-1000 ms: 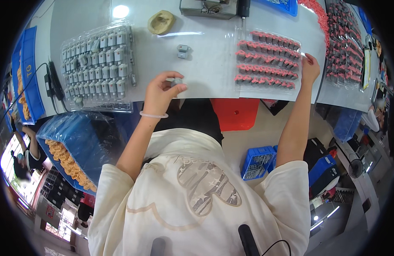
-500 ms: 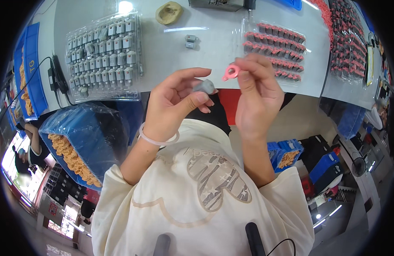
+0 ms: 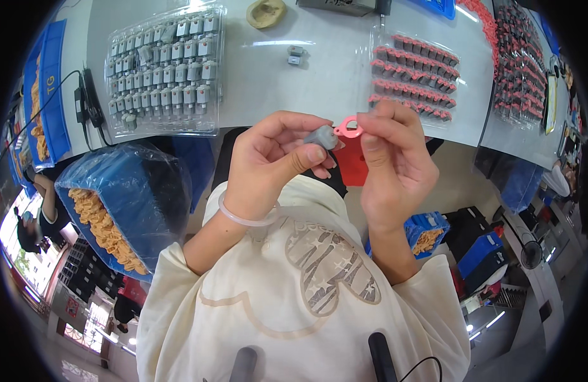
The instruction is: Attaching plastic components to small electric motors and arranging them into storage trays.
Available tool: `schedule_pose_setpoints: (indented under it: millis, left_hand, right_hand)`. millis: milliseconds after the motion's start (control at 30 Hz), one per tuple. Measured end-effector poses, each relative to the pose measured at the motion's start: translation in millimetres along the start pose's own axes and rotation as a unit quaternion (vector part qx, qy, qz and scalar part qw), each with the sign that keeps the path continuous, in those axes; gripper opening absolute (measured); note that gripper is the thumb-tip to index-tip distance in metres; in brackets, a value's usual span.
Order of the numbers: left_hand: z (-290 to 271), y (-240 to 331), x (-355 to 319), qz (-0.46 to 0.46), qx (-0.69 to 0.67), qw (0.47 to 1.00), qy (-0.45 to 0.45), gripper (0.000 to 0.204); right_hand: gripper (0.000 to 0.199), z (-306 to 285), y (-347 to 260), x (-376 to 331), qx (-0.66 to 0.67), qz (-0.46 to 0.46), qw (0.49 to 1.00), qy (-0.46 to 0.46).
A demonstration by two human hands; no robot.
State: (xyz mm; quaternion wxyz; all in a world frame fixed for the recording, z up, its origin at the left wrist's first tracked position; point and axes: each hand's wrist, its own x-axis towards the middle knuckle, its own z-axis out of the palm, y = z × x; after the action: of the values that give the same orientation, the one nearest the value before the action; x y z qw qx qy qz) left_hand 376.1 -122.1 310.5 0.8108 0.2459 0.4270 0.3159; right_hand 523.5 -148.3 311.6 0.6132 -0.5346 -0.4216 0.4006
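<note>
Between the thumb and fingers of my left hand (image 3: 268,159) sits a small grey motor (image 3: 320,137), its end turned to the right. My right hand (image 3: 396,156) pinches a pink ring-shaped piece with a small tab (image 3: 350,127). The tab points at the motor's end and is very close to it; whether they touch I cannot tell. Both hands are in front of the table edge, above my lap. A clear tray of grey motors (image 3: 163,76) stands at the left, and at the right another tray (image 3: 416,76) holds dark motors with pink pieces on them.
Two loose grey motors (image 3: 295,55) lie mid-table, below a tan lump with a hollow (image 3: 266,13). Stacked trays (image 3: 522,70) and a pink pile (image 3: 481,19) are at far right. A blue bin with tan parts (image 3: 125,197) stands left of me; black adapters with cables (image 3: 89,102) lie nearby.
My hands have come closer together. The pink ring has dropped lower and its tab now meets or nearly meets the motor's end. The view has shifted slightly.
</note>
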Motion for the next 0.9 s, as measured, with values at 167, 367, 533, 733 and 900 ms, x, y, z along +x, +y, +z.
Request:
schedule_pose_setpoints:
  millis: [167, 367, 533, 733, 900]
  left_hand:
    - [4.4, 0.5, -4.5, 0.007, 0.0, 1.0, -0.02, 0.029]
    - [9.4, 4.4, -6.5, 0.053, -0.014, 0.998, -0.041, 0.027]
    - [10.7, 3.8, -7.9, 0.08, 0.003, 0.996, -0.037, 0.026]
    - [8.9, 6.4, -10.4, 0.144, 0.107, 0.982, -0.053, 0.027]
    - [7.7, 8.8, -12.4, 0.253, 0.206, 0.943, -0.067, 0.029]
  right_hand:
    - [0.014, 0.8, -1.4, -6.6, -0.022, -0.027, 0.998, 0.043]
    - [0.017, -4.6, -8.1, -23.2, -0.135, -0.046, 0.99, -0.014]
    - [0.027, -11.2, -12.4, -9.8, -0.18, -0.124, 0.974, -0.054]
    - [0.018, -14.6, -18.4, -7.7, -0.177, -0.116, 0.974, -0.082]
    - [0.018, -19.9, -22.5, 1.5, -0.239, -0.182, 0.944, -0.138]
